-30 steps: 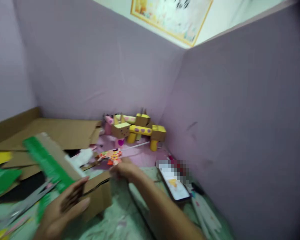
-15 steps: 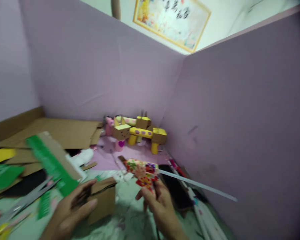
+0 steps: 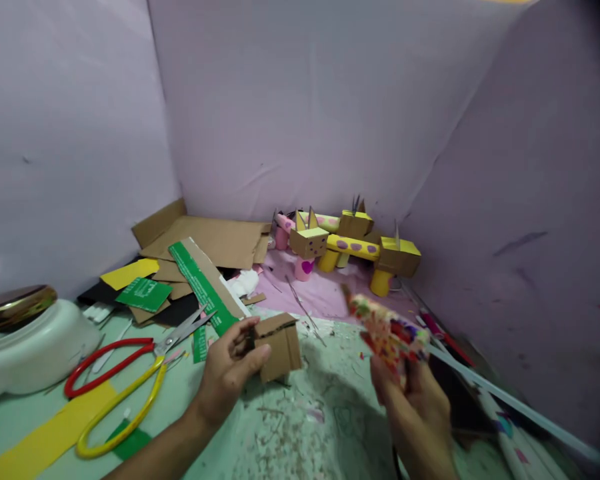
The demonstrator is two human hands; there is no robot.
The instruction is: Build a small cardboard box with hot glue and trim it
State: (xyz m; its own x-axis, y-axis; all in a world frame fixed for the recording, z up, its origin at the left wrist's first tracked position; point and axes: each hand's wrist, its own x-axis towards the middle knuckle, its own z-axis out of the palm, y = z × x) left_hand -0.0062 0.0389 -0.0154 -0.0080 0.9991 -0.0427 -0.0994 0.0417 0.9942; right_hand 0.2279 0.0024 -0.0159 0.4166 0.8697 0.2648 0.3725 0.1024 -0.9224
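Note:
My left hand [image 3: 235,367] grips a small brown cardboard box [image 3: 280,350] by its left side, thumb in front, just over the green tabletop. In my right hand [image 3: 413,400] is a flower-patterned hot glue gun [image 3: 387,330], its nozzle pointing up and to the left. A long translucent glue stick [image 3: 510,390] sticks out of its back toward the lower right. The glue gun is blurred and stands apart from the box. Fingers of the right hand wrap round its handle; the trigger is hard to make out.
Scissors [image 3: 160,347] with one red and one yellow handle lie open at left, near a white pot [image 3: 35,347]. Green-and-brown cardboard [image 3: 205,287] and scraps lie behind. Cardboard animal figures [image 3: 353,247] stand at the back. Tweezers [image 3: 305,307] lie mid-table. Purple panels [image 3: 330,107] enclose the table.
My view has tilted down and turned left, so the scissors and pot show fully. Both hands still hold the box and glue gun; the gap between them looks wider.

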